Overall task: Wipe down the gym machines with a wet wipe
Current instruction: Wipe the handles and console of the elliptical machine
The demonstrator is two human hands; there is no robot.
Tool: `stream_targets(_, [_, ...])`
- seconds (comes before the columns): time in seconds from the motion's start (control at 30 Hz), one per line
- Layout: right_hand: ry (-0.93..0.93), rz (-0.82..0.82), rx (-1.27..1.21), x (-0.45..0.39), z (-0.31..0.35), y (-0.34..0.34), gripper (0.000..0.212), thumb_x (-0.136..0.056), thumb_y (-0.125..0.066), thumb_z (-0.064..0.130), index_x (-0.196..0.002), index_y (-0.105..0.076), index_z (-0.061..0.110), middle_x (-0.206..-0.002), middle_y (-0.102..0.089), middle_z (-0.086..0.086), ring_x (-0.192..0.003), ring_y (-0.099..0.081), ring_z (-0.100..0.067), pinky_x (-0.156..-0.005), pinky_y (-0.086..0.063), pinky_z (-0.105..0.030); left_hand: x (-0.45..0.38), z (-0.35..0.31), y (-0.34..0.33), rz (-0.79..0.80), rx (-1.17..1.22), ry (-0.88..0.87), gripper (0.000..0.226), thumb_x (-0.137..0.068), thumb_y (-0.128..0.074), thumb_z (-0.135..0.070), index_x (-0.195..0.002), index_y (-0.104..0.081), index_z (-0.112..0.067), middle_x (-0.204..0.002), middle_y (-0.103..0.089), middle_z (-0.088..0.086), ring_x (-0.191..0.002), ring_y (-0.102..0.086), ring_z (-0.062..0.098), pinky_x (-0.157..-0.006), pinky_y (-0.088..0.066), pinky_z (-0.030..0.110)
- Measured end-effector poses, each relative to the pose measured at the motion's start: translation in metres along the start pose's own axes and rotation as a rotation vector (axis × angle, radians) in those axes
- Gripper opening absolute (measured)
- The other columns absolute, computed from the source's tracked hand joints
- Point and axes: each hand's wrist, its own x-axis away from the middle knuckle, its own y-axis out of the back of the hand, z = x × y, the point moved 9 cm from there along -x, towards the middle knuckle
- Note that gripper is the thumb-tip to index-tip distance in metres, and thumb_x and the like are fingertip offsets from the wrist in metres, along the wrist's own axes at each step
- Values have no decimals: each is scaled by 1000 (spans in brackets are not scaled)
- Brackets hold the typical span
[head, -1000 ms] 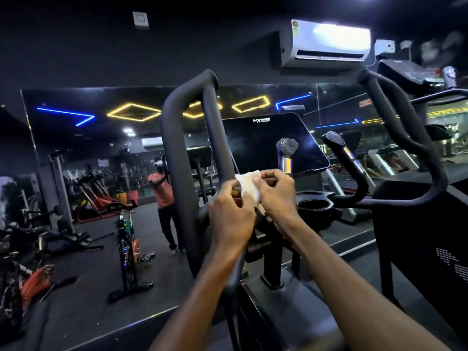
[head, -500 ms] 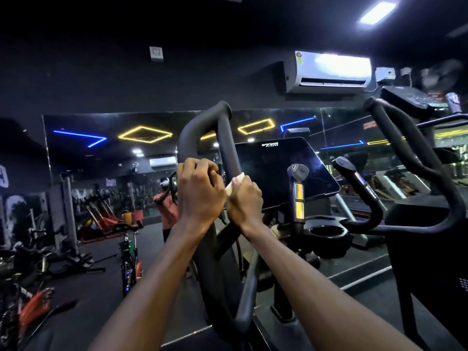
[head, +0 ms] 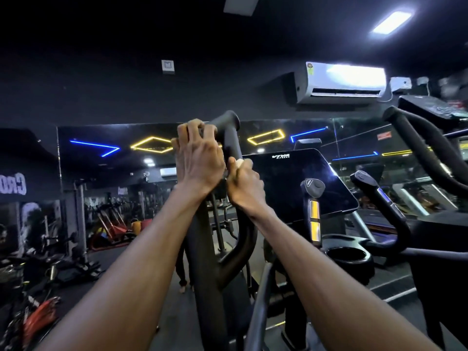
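A black elliptical machine stands before me, its tall left handlebar [head: 229, 138] rising in the middle of the view. My left hand [head: 197, 158] grips that bar near its top end, fingers curled round it. Just below and to the right, my right hand [head: 244, 183] holds a white wet wipe [head: 238, 162] against the same bar; only a small corner of the wipe shows between thumb and fingers. The dark console screen [head: 298, 183] sits right of my hands.
Short grips with yellow strips [head: 314, 214] and a cup holder [head: 347, 257] lie below the screen. The right handlebar [head: 417, 145] curves up at right. A wall mirror [head: 114, 173] behind reflects gym bikes and a person. An air conditioner [head: 342, 82] hangs above.
Both hands have climbed the left handlebar, from its lower part to near its top. The left hand now wraps the upper end, and the wipe is mostly hidden in the right hand.
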Motion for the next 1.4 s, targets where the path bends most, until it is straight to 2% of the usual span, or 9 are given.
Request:
stream_targets(0.1, [-62, -1, -37, -3, -12, -6, 48, -105, -25, 53, -109, -47, 10, -104, -63, -13, -93, -62, -32, -79, -48, -44, -3, 4, -10, 52, -83, 56, 32, -92, -46, -25, -121, -50, -12, -122, -50, 15, -103, -47, 31, -80, -24, 36])
stream_targets(0.3, [-152, 45, -335, -80, 9, -6, 60, -108, -23, 42, -131, -60, 1, -136, -59, -17, -129, -53, -30, -111, -38, -38, 5, -2, -8, 145, -182, 29, 48, -90, -32, -30, -134, -38, -13, -130, -43, 16, -111, -45, 33, -88, -33, 45])
stream_targets(0.37, [-123, 63, -345, -76, 0, -11, 55, -108, -24, 43, -127, -63, 8, -127, -62, -13, -119, -57, -26, -104, -42, -34, 6, -2, -5, 169, -183, 36, 60, -85, -22, -36, -138, -36, -14, -132, -41, 15, -113, -44, 32, -90, -32, 44])
stream_targets(0.47, [-256, 106, -612, -84, -4, -13, 54, -108, -27, 46, -131, -58, 9, -108, -64, -4, -78, -66, -17, -63, -54, -25, 6, -7, 3, 164, -161, 41, 88, -68, 4, -47, -138, -38, -13, -130, -42, 15, -112, -43, 32, -89, -31, 44])
stream_targets(0.57, [-362, 119, -765, -94, 7, -5, 53, -107, -29, 48, -126, -55, 6, -77, -62, -5, -42, -61, -14, -35, -46, -20, 6, -9, 4, 169, -149, 51, 92, -65, 9, -45, -137, -39, -14, -129, -44, 13, -111, -43, 30, -90, -30, 43])
stream_targets(0.77, [-393, 334, -826, -64, -29, -31, 68, -100, -28, 64, -97, -63, 7, -65, -61, -13, -49, -60, -25, -48, -53, -32, 7, 0, -10, 174, -169, 61, 51, -85, -24, -25, -133, -39, -17, -125, -45, 11, -107, -45, 28, -90, -33, 43])
stream_targets(0.97, [-271, 167, -695, -97, -4, -17, 57, -106, -32, 50, -119, -61, 3, -101, -64, -8, -76, -63, -18, -64, -53, -27, 7, -6, 1, 170, -147, 60, 87, -67, 6, -43, -136, -39, -15, -129, -44, 13, -111, -44, 29, -92, -31, 43])
stream_targets(1.2, [-86, -26, -340, -68, -38, -1, 47, -105, -35, 28, -61, -51, 20, -65, -53, 4, -66, -49, -15, -66, -37, -32, 8, -4, -6, 198, -148, 44, 52, -86, -46, -22, -137, -37, -15, -130, -44, 13, -112, -45, 29, -94, -33, 44])
stream_targets(1.4, [-152, -9, -468, -83, -11, 8, 32, -89, -47, 21, -57, -47, 17, -64, -50, -1, -66, -44, -18, -65, -33, -33, 6, -5, -5, 155, -153, 42, 70, -75, -8, -37, -133, -41, -16, -127, -45, 12, -110, -44, 29, -91, -32, 44])
